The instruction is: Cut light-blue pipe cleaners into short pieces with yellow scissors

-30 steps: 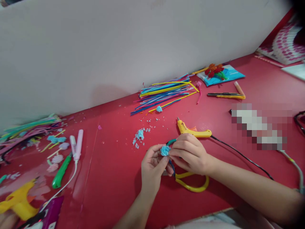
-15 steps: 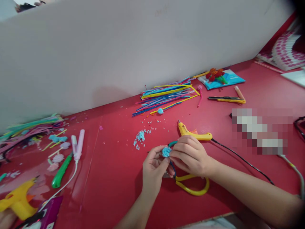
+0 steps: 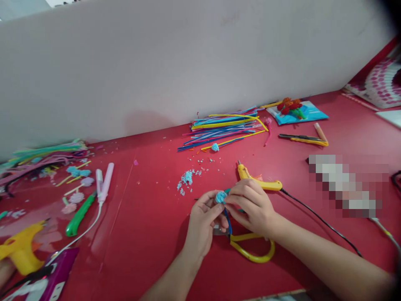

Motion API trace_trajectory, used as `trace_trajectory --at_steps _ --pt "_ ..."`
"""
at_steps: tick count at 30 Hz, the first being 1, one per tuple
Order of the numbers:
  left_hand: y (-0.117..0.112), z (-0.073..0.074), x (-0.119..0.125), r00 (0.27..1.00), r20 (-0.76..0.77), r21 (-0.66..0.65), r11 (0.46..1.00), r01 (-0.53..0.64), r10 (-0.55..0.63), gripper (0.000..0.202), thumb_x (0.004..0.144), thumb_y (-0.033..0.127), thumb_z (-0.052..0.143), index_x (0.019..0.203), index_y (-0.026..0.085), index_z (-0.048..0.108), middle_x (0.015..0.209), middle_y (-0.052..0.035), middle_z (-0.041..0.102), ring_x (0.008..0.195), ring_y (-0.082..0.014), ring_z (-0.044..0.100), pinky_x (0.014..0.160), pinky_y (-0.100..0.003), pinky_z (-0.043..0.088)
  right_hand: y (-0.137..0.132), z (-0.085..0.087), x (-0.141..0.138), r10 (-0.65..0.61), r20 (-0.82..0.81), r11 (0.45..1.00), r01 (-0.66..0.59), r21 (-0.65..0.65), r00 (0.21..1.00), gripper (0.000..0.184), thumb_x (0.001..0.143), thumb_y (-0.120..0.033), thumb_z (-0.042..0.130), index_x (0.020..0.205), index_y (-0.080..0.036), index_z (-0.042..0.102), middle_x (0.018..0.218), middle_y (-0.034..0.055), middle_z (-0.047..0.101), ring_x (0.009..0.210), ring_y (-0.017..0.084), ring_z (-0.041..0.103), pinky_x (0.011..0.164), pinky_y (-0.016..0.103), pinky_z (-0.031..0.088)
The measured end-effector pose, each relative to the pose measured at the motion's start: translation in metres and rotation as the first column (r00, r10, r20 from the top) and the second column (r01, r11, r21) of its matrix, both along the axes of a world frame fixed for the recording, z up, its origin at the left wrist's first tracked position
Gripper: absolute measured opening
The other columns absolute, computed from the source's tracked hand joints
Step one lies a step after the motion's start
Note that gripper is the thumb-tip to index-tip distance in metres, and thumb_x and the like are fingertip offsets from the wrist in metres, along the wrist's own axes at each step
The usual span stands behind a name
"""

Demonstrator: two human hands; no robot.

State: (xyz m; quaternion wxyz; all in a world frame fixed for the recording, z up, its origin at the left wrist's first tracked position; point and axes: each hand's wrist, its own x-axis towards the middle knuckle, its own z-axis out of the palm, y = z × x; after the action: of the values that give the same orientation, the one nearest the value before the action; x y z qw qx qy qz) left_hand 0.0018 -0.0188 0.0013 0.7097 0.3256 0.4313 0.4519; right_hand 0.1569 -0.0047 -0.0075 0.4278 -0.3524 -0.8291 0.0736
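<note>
**Light-blue ruffled piece sits between two hands**

We look first at the light-blue ruffled piece (image 3: 221, 197), held over the red tabletop (image 3: 147, 234). It is small and roughly round, bunched into tight, fuzzy folds like a little flower head. Its colour is a bright sky blue, a shade paler on the raised ridges, and the fingers hide its underside from us.

The left hand (image 3: 203, 216) has its grip closed on one side of the piece, thumb in front. The right hand (image 3: 255, 205) pinches its opposite edge, grip closed too.

Under the hands we see scissors (image 3: 257, 259) with a yellow handle. Just beyond the right hand lies a yellow glue gun (image 3: 257, 180), nozzle pointing away from us. Past the left hand, blue fluff (image 3: 187, 177) is scattered. Farther back, a blue ball (image 3: 215, 147) rests beside a bundle of coloured pipe cleaners (image 3: 225, 127), near the pale wall (image 3: 156, 75).
</note>
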Motion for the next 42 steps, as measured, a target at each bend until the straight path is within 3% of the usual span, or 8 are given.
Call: trace_trajectory --at_steps 13,17,20,23,29,34,38,42 --pt "0.003 -0.001 -0.004 0.999 0.018 0.011 1.000 -0.027 0.027 0.020 0.074 0.019 0.055 0.094 0.017 0.053 0.067 0.0030 0.052 0.040 -0.0049 0.049 0.036 -0.016 0.038 -0.001 0.001 0.001 0.045 0.023 0.999 -0.046 0.022 0.999 0.033 0.070 -0.011 0.056 0.102 -0.020 0.055 0.090 0.0048 0.059 0.084 0.017 0.052 0.075 0.035 0.043" --pt "0.006 -0.002 -0.008 0.997 -0.051 0.052 0.997 -0.058 0.061 0.023 0.074 0.018 0.055 0.097 0.019 0.051 0.072 0.0011 0.056 0.043 -0.0067 0.051 0.037 -0.017 0.038 0.010 0.019 0.023 -0.163 0.073 0.986 0.166 -0.024 0.984 0.025 0.073 -0.011 0.051 0.096 -0.019 0.056 0.091 0.0059 0.057 0.084 0.017 0.053 0.074 0.031 0.042" --pt "0.006 -0.001 -0.010 0.993 -0.081 0.090 0.993 -0.077 0.084 0.024 0.074 0.018 0.054 0.098 0.019 0.050 0.072 -0.0002 0.058 0.044 -0.0073 0.052 0.039 -0.018 0.039 0.017 0.022 0.051 -0.306 0.419 0.904 0.399 -0.154 0.855 0.021 0.074 -0.017 0.049 0.093 -0.018 0.056 0.090 0.0063 0.057 0.084 0.019 0.054 0.070 0.030 0.041" --pt "0.007 0.000 -0.011 0.993 -0.073 0.094 0.992 -0.081 0.088 0.022 0.074 0.018 0.055 0.096 0.018 0.050 0.071 -0.0006 0.059 0.044 -0.0070 0.051 0.039 -0.018 0.039 0.014 0.008 0.072 -0.268 0.713 0.830 0.531 -0.171 0.648 0.032 0.067 -0.020 0.053 0.099 -0.018 0.055 0.091 0.0072 0.057 0.077 0.020 0.054 0.065 0.031 0.040" --pt "0.009 0.000 -0.011 0.997 -0.016 0.031 0.996 -0.080 0.080 0.020 0.072 0.019 0.057 0.090 0.017 0.050 0.068 0.0002 0.057 0.043 -0.0049 0.048 0.037 -0.016 0.034 0.004 -0.017 0.065 -0.368 0.769 0.767 0.638 -0.066 0.522 0.036 0.065 -0.007 0.044 0.100 -0.014 0.050 0.091 0.0096 0.055 0.081 0.021 0.051 0.065 0.030 0.037" --pt "0.010 -0.001 -0.012 0.997 0.000 0.035 0.996 -0.077 0.077 0.019 0.072 0.020 0.057 0.090 0.017 0.049 0.068 0.0008 0.057 0.042 -0.0041 0.046 0.037 -0.015 0.032 0.018 -0.023 0.055 -0.357 0.608 0.821 0.549 -0.158 0.709 0.049 0.064 0.000 0.040 0.111 -0.014 0.045 0.096 0.0101 0.052 0.088 0.021 0.049 0.080 0.034 0.034" --pt "0.011 -0.002 -0.014 0.996 0.013 0.051 0.995 -0.086 0.085 0.020 0.072 0.021 0.058 0.090 0.018 0.050 0.068 0.0010 0.057 0.042 -0.0040 0.047 0.038 -0.015 0.033 0.028 -0.027 0.057 -0.308 0.483 0.828 0.481 -0.289 0.820 0.032 0.063 -0.004 0.046 0.092 -0.015 0.054 0.096 0.0086 0.049 0.080 0.017 0.051 0.073 0.028 0.039" --pt "0.012 -0.004 -0.015 0.995 0.015 0.056 0.994 -0.096 0.095 0.021 0.072 0.021 0.058 0.091 0.018 0.050 0.068 0.0017 0.057 0.042 -0.0038 0.046 0.038 -0.015 0.033 0.019 -0.009 0.057 -0.325 0.360 0.818 0.451 -0.357 0.874 0.011 0.075 -0.020 0.045 0.085 -0.016 0.049 0.082 0.0036 0.049 0.070 0.013 0.051 0.063 0.024 0.042"
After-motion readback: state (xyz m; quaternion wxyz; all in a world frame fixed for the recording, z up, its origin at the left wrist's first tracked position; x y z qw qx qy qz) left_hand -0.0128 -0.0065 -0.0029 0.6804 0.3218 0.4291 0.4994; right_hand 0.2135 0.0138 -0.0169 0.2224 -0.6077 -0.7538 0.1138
